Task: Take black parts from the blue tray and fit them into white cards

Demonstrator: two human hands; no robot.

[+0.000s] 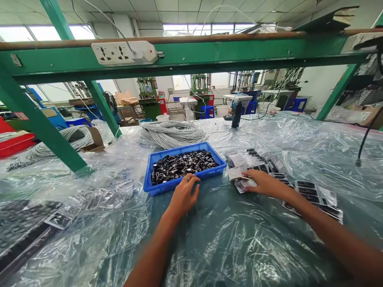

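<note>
A blue tray [149, 175] full of small black parts [182, 164] sits in the middle of the plastic-covered table. My left hand [184, 195] rests at the tray's near rim, fingers curled together over the edge; what they hold, if anything, is hidden. My right hand [262, 182] lies to the right of the tray with its fingers pressed on a small clear packet [243, 184]. Around that hand lie several packets with black parts [308, 192] and a stack of them [263, 161].
Coils of grey cable [172, 133] lie behind the tray, with more cable in a cardboard box [95, 139] at left. A green steel frame [191, 56] with a white power strip [124, 53] spans overhead. Empty clear bags [98, 195] lie at left. A black cord [363, 143] hangs at right.
</note>
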